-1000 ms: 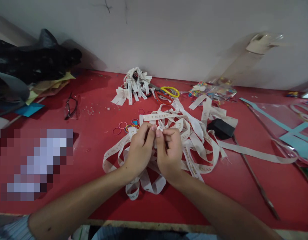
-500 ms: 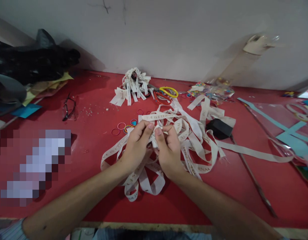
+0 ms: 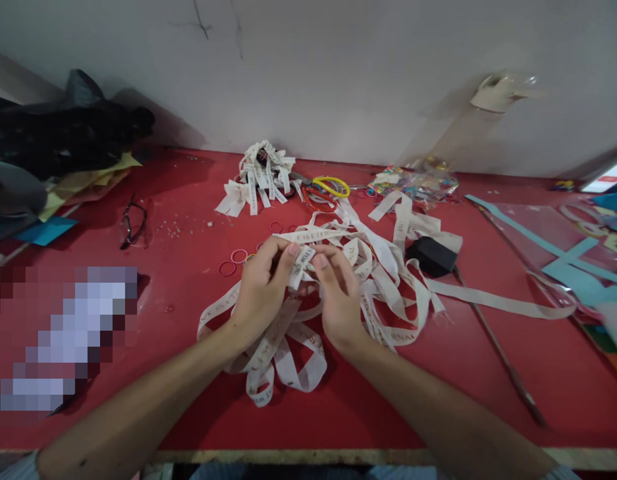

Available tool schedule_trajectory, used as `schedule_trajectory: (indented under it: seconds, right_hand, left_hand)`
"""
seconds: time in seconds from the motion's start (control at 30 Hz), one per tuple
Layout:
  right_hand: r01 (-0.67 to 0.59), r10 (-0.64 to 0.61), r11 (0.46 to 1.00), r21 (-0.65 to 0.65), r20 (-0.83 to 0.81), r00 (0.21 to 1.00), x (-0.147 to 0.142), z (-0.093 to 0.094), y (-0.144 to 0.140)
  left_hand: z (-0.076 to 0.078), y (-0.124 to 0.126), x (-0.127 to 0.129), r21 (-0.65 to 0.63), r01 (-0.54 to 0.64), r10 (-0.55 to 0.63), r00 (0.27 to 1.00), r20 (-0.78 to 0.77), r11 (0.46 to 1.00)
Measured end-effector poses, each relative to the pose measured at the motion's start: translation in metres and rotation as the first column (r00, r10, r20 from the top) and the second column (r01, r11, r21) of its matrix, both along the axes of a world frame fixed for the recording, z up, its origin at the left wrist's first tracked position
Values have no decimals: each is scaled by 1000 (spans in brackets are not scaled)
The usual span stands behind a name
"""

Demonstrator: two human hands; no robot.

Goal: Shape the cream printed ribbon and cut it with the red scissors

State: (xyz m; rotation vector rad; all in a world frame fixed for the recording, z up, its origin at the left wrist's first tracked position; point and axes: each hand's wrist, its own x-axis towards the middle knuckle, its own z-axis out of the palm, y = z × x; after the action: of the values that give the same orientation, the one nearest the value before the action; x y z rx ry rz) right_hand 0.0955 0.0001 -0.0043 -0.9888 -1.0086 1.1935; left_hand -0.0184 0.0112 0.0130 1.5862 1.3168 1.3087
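Between my two hands is a short folded piece of white printed ribbon, its dark lettering facing up. My left hand pinches its left edge between thumb and fingers. From the other side my right hand grips its upper right corner with thumb and forefinger. Under and around both hands lies a loose tangle of cream printed ribbon, its loops spreading over the red table. Several small coloured rubber bands lie just beyond my left hand, partly hidden by it.
A bunch of cut ribbon pieces sits at the back, beside yellow-handled scissors. Glasses lie at left, near a black bag. At right are a black block, a thin rod and blue strips.
The ribbon piece between my fingers has turned so its lettering shows, and my fingertips have moved slightly apart. The whole view has shifted a little.
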Motion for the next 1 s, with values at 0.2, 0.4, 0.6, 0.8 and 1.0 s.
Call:
schedule_trajectory:
  seconds: [0.2,0.4,0.6,0.8,1.0]
  right_hand:
    - [-42,40,998,37,68,997,1,-4,1]
    - [46,-60,993,104,139,989,0,0,-1]
    - [227,-293,939,259,254,922,4,-2,4]
    - [-2,-218,864,503,378,900,9,1,4]
    - [49,-164,907,419,242,956,6,2,2]
  left_hand:
    - [-1,0,-1,27,2,-1,1000,-19,1000]
    - [-3,-1,2,-3,-23,23,996,90,1000]
    - [1,-1,2,-81,3,16,974,227,997]
    - [5,-4,0,-103,177,-147,957,249,979]
    - [6,-2,-2,-65,193,-174,960,221,979]
